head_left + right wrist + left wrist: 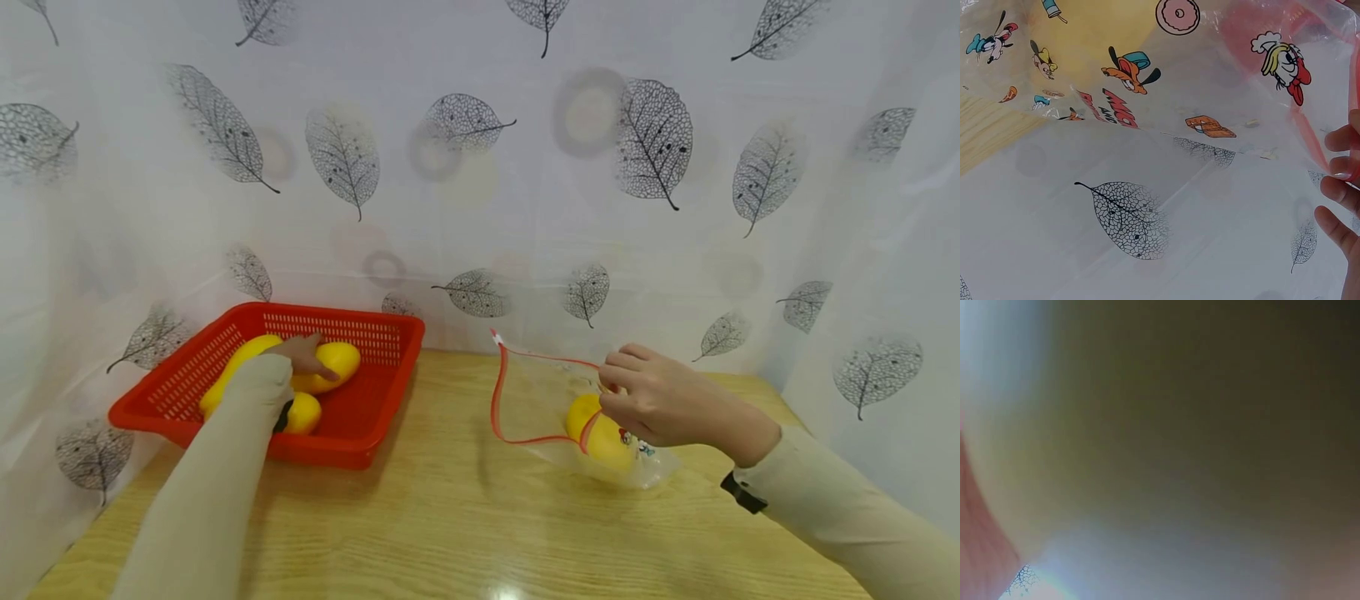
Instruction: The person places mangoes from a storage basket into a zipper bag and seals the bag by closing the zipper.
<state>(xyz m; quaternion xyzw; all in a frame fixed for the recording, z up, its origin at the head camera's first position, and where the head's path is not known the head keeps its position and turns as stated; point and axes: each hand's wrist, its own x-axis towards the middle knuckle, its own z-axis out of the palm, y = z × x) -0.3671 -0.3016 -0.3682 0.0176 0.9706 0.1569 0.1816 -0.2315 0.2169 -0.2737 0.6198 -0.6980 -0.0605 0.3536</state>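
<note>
In the head view my left hand reaches into a red plastic basket, fingers and thumb spread against a smooth yellow oval fruit that looks like a mango. Other yellow fruits lie under and beside that wrist, partly covered by the sleeve. A blurred surface fills most of the left wrist view. At the right, my right hand pinches the red-edged mouth of a clear zip bag, which gapes toward the left. Inside the bag sits yellow fruit. Cartoon prints on the plastic show in the right wrist view.
A wooden table carries the basket at left and the bag at right, with bare wood between them. Behind and at both sides hangs a pale curtain with leaf prints. A red slider sits at the bag's upper left corner.
</note>
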